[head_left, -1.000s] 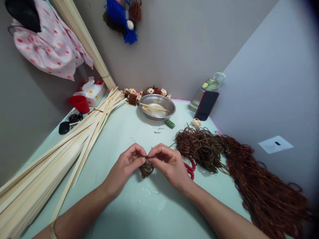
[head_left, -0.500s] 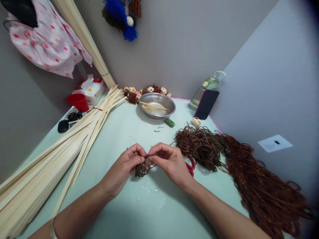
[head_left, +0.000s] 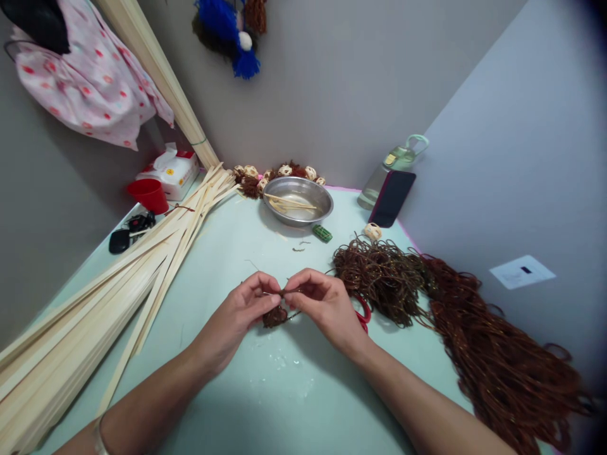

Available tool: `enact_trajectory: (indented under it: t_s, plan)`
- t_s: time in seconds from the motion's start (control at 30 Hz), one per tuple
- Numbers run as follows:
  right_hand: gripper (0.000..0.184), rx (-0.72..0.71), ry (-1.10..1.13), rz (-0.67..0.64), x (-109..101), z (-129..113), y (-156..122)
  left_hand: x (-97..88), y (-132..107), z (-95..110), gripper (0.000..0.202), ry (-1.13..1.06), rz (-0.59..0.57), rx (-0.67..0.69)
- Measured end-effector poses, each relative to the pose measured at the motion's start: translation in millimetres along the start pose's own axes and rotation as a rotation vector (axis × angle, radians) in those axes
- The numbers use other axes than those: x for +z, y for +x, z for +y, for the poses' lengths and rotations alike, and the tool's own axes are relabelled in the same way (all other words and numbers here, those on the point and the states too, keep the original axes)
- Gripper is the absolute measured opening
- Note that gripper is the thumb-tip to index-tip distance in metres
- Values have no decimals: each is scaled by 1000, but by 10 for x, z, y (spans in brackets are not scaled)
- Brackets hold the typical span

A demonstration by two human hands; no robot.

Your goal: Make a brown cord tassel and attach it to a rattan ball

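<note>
From where I stand, the left hand (head_left: 239, 309) and right hand (head_left: 329, 309) both pinch a looped brown cord (head_left: 275, 318), meeting over it, its bunched part just below them. It looks like fine knotting; the next move calls for a firm pinch and an even pull.

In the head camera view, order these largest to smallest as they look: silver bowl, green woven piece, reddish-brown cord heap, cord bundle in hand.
1. Reddish-brown cord heap
2. Silver bowl
Unsure: the green woven piece and the cord bundle look close in size, and fingers partly hide the nearer bundle.
</note>
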State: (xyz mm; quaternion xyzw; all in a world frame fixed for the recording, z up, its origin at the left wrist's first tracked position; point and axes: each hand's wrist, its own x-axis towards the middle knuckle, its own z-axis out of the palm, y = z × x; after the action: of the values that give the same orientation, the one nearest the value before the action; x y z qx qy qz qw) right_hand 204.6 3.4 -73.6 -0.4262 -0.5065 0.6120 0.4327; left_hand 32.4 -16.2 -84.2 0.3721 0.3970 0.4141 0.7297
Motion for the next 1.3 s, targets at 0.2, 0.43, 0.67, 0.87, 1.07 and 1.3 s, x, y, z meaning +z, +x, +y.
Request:
enact_trajectory:
  t_s: [0.2, 0.43, 0.67, 0.87, 1.07, 1.3]
  plan:
    - [8, 20, -9, 20, 23, 4, -17, 3, -7, -11, 9, -24, 1, -34]
    - [12, 4, -10, -26, 12, -26, -22, -43, 8, -25, 6, -70, 0, -22]
    - [15, -181, -251, -165, -22, -39, -64, -92, 57, -28, 5, -227, 9, 2]
    - [8, -242, -331, -18, -25, -39, -57, -65, 30, -22, 4, -209, 26, 4]
    - [17, -425, -480, -109, -15, -1, -95, -52, 3, -6, 6, -66, 35, 40]
    - [23, -584, -635, -154, -25, 103, -99, -41, 15, -33, 7, -65, 50, 48]
